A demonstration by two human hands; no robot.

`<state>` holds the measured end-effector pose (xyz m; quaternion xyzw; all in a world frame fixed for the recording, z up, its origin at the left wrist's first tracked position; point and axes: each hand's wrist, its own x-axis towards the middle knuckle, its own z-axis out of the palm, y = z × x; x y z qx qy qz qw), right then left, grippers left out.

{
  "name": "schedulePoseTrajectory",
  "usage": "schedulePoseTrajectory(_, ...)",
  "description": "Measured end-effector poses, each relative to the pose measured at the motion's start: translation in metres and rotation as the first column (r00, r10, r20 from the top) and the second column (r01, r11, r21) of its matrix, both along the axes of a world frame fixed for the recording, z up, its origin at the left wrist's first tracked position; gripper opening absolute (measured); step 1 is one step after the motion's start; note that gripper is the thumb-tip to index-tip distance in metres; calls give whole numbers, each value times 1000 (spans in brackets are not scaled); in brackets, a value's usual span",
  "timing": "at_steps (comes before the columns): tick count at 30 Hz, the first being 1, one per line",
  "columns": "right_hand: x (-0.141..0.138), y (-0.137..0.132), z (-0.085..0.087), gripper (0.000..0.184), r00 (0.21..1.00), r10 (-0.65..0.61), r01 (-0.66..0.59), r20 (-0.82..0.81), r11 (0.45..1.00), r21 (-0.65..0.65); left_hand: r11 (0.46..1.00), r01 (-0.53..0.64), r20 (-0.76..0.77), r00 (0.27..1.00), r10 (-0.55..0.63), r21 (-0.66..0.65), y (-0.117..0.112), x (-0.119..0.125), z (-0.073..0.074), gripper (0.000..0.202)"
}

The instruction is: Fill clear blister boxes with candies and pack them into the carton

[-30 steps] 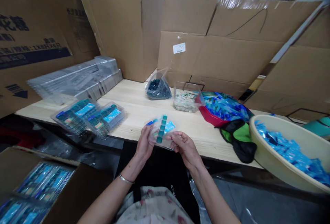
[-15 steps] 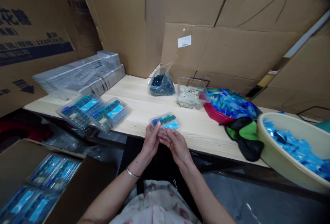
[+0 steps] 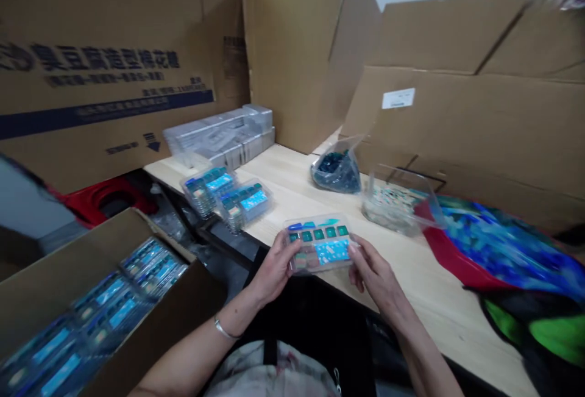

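A clear plastic case [image 3: 319, 243] is held just over the table's front edge. Inside it show a row of green square pieces, blue slips along the top and a light-blue patterned packet at lower right. My left hand [image 3: 274, 267] grips its left end, thumb on the face. At the right end, my right hand [image 3: 372, 268] pinches the edge between thumb and fingers; its lower fingers are curled. Two stacks of similar filled cases, a left stack [image 3: 208, 189] and a right stack [image 3: 244, 202], stand on the table to the left.
An open cardboard box [image 3: 192, 263] at lower left holds rows of filled cases. Behind are a pile of empty clear cases [image 3: 219, 138], a bag of dark pieces [image 3: 337, 171], a clear tub [image 3: 393, 205] and a red basin [image 3: 450, 260] of blue slips. Tall cardboard [image 3: 292, 61] borders the table.
My view has turned left, toward the cardboard box. The case has come up closer with its face tilted toward me, and my hands have spread to its two ends.
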<state>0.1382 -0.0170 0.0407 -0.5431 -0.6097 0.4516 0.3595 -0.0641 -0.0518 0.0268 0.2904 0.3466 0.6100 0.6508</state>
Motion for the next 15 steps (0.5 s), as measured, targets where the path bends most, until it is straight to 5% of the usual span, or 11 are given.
schedulePoseTrajectory(3,-43,22,12,64,978,189,-188,-83,982,19,992,-102,-421,899,122,70,-7,-46,16,42)
schedulePoseTrajectory(7,-107,63,29,57,933,359,-358,18,925,130,975,-212,-842,514,163,60,-1,-115,40,47)
schedulePoseTrajectory(12,-171,115,32,49,838,379,-493,391,833,249,940,-322,-993,-17,115,115,26,-172,57,61)
schedulePoseTrajectory(15,-189,128,31,51,741,304,-532,599,810,247,931,-358,-983,-186,-1,67,39,-186,51,72)
